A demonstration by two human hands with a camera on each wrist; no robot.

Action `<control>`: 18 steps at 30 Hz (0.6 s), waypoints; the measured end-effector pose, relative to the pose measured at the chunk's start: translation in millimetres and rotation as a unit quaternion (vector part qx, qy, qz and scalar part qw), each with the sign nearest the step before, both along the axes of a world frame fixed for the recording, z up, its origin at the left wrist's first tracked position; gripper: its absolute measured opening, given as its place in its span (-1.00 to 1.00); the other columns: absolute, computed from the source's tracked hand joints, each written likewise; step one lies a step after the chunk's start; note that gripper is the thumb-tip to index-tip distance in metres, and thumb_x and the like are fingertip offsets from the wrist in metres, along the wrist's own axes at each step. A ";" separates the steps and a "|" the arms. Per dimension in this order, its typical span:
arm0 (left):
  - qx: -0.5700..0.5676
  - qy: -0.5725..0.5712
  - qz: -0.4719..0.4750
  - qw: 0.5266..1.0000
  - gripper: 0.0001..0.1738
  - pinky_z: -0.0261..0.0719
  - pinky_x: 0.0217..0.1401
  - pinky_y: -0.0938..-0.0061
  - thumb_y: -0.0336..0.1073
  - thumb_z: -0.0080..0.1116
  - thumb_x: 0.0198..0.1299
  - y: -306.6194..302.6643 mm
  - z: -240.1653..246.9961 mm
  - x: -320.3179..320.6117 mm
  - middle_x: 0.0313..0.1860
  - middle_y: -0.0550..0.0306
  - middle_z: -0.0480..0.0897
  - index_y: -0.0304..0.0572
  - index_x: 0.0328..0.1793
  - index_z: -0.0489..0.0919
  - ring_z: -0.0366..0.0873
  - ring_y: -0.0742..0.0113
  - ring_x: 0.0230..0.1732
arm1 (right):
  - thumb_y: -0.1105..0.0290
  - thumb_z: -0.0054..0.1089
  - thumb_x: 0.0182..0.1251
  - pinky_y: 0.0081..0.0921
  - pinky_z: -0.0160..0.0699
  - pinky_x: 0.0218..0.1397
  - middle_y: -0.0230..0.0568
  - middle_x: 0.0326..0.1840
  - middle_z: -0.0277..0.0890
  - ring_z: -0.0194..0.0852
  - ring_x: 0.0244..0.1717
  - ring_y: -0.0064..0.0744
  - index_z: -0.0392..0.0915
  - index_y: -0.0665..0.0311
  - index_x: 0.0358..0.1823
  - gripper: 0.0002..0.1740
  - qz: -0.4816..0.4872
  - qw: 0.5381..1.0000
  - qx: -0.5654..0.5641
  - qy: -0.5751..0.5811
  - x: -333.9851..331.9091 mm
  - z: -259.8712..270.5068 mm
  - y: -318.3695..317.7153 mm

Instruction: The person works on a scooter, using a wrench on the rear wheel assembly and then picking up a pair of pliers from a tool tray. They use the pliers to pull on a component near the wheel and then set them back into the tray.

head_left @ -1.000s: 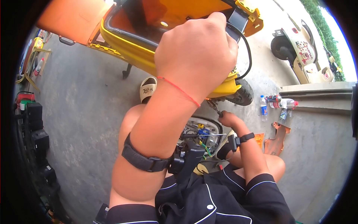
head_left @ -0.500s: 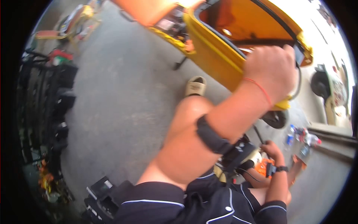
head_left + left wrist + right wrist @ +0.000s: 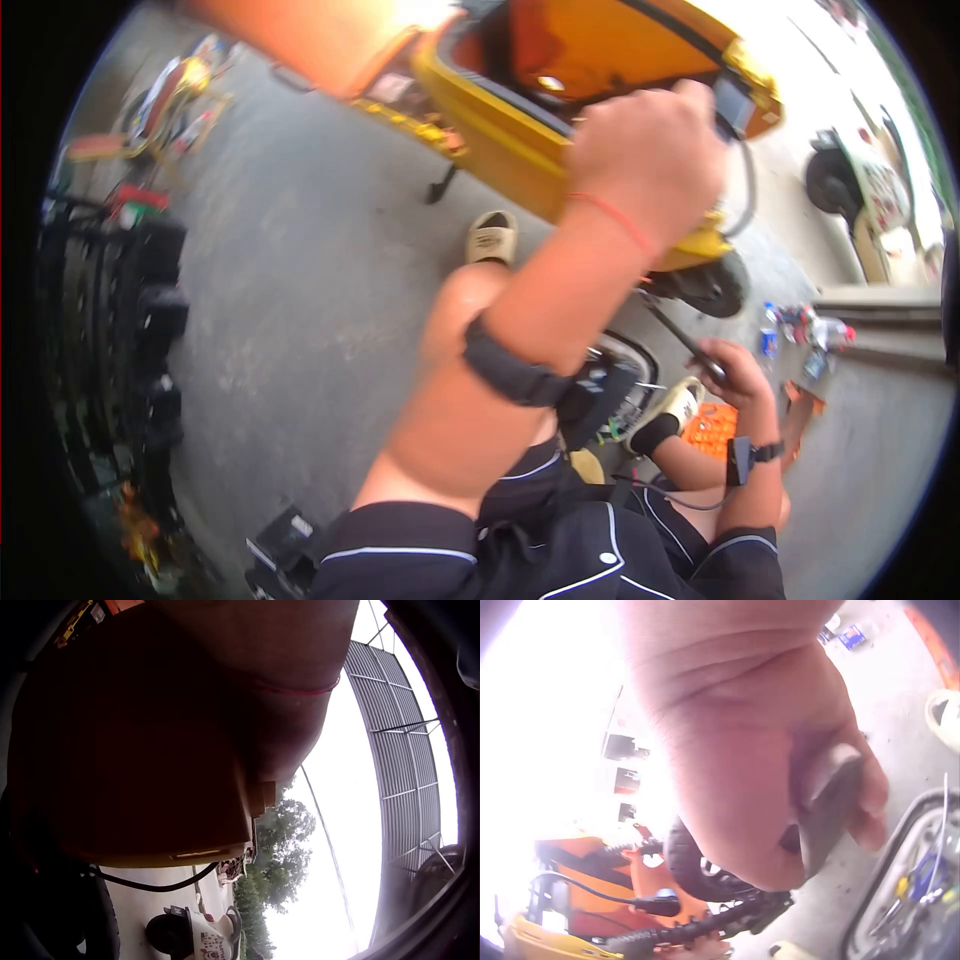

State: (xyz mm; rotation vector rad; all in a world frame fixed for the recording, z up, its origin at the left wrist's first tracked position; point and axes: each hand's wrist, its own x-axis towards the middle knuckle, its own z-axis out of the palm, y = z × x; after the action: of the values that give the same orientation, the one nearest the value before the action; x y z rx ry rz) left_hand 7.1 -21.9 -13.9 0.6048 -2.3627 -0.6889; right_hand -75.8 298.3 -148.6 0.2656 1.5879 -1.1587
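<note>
My left hand (image 3: 648, 150), with a red string at the wrist, grips the edge of the yellow scooter body (image 3: 520, 160); its fingertips are hidden. In the left wrist view the body's dark underside (image 3: 150, 772) fills much of the picture beside the wrist. Lower right in the head view, my right hand (image 3: 738, 372) holds a long dark tool (image 3: 680, 335), which slants up towards the scooter's wheel (image 3: 715, 287). The right wrist view shows the fingers of the right hand (image 3: 750, 780) curled round the tool's dark handle (image 3: 831, 814); its far end is hidden there.
An oval tray (image 3: 855, 922) holding tools lies by the feet. Bottles (image 3: 768, 340) and an orange basket (image 3: 712, 430) are at the right. A white scooter (image 3: 885, 205) stands behind, and black items (image 3: 160, 310) line the left.
The head view has swung, shifting the scene rightwards, then partly back. The tool in my right hand now shows at greater length. My left hand stays at the yellow body.
</note>
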 end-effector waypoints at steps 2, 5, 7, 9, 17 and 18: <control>-0.009 0.019 -0.003 1.000 -0.72 0.69 -0.10 0.09 -0.12 0.18 0.18 -0.8 -4.1 -0.2 -0.31 -0.08 0.76 -0.07 -0.13 0.74 0.74 -0.13 -0.23 | 0.40 0.21 0.29 -0.68 0.35 -0.59 0.02 -0.23 0.58 0.49 -0.43 -0.42 0.49 0.48 -0.06 -0.70 -0.215 0.970 -0.042 -0.102 17.7 -13.1 -16.1; 0.018 0.009 -0.034 0.999 -0.73 0.68 -0.10 0.16 -0.14 0.17 0.20 -0.2 1.9 1.0 -0.29 -0.04 0.77 -0.07 -0.10 0.73 0.74 -0.10 -0.20 | 0.43 0.21 0.21 -0.65 0.38 -0.52 -0.04 -0.30 0.48 0.46 -0.39 -0.35 0.40 0.45 -0.22 -0.75 -0.409 0.890 -0.109 -0.170 44.1 -33.7 -39.5; 0.029 0.004 -0.017 0.999 -0.70 0.67 -0.11 0.20 -0.14 0.16 0.22 1.5 3.7 2.0 -0.29 -0.03 0.77 -0.10 -0.06 0.73 0.75 -0.07 -0.23 | 0.45 0.19 0.20 -0.49 0.45 -0.37 -0.05 -0.23 0.44 0.50 -0.25 -0.29 0.37 0.40 -0.16 -0.75 -0.420 0.879 -0.133 -0.181 63.9 -38.2 -55.0; 0.032 0.005 -0.027 0.999 -0.70 0.67 -0.12 0.24 -0.15 0.16 0.22 1.9 2.9 1.7 -0.31 -0.02 0.77 -0.13 -0.04 0.72 0.75 -0.01 -0.26 | 0.44 0.18 0.21 -0.42 0.48 -0.32 -0.08 -0.21 0.44 0.50 -0.25 -0.27 0.37 0.33 -0.13 -0.75 -0.469 0.866 -0.110 -0.138 77.1 -33.1 -72.5; 0.077 -0.006 -0.025 0.997 -0.69 0.66 -0.05 0.19 -0.16 0.14 0.22 4.3 6.9 -1.0 -0.29 0.00 0.78 -0.12 -0.03 0.72 0.75 -0.05 -0.20 | 0.44 0.12 0.33 -0.37 0.51 -0.25 -0.17 -0.22 0.48 0.54 -0.23 -0.32 0.40 0.27 -0.09 -0.82 -0.459 0.871 -0.115 -0.130 113.9 -35.3 -141.0; 0.074 -0.009 -0.028 0.997 -0.69 0.66 -0.04 0.20 -0.16 0.13 0.24 4.3 7.9 -1.2 -0.27 -0.02 0.79 -0.14 -0.03 0.72 0.75 -0.04 -0.20 | 0.47 0.10 0.34 -0.36 0.53 -0.23 -0.15 -0.18 0.52 0.56 -0.21 -0.31 0.42 0.30 -0.09 -0.84 -0.454 0.869 -0.121 -0.152 118.4 -43.5 -148.8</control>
State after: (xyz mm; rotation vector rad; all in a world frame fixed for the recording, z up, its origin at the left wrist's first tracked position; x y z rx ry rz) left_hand 5.9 -17.6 -6.0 0.6118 -2.3681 -0.8922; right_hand 42.6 149.5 -192.2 1.0535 0.9993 -1.8927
